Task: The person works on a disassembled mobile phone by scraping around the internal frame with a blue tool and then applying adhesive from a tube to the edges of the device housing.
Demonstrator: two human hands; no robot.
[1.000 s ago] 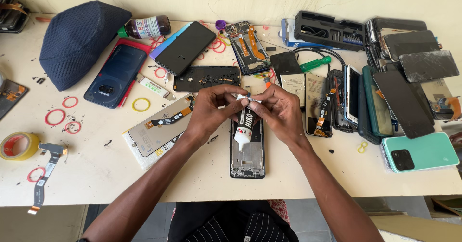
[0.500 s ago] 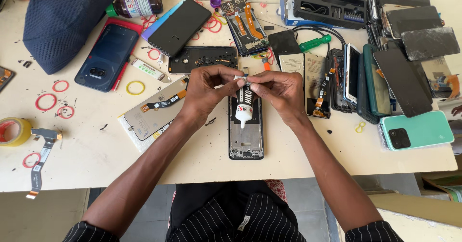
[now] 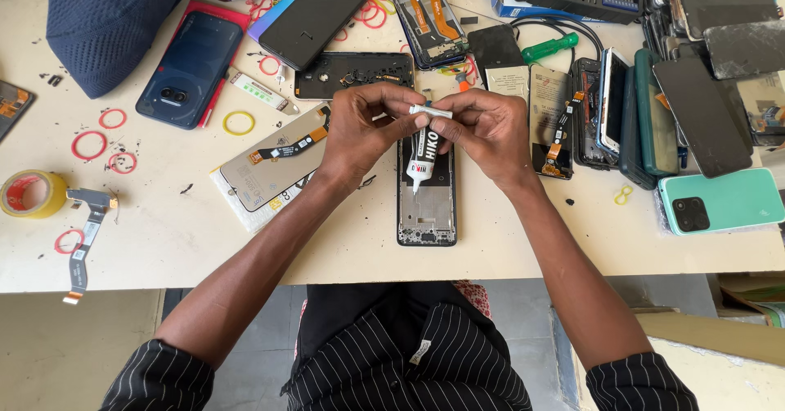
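I see both hands pinching a small white glue tube (image 3: 422,153), nozzle down: left hand (image 3: 360,130) and right hand (image 3: 484,129) grip its top end above the open phone frame (image 3: 426,206) on the table (image 3: 163,239).

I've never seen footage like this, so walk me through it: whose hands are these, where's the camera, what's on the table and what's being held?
The camera sits on a person's head, looking down at their own bare hands. The left hand and right hand together hold a small white glue tube, nozzle down, above an opened phone frame on the pale table. Around it lie a dark blue phone, a mint green phone, a roll of yellow tape and a green screwdriver.
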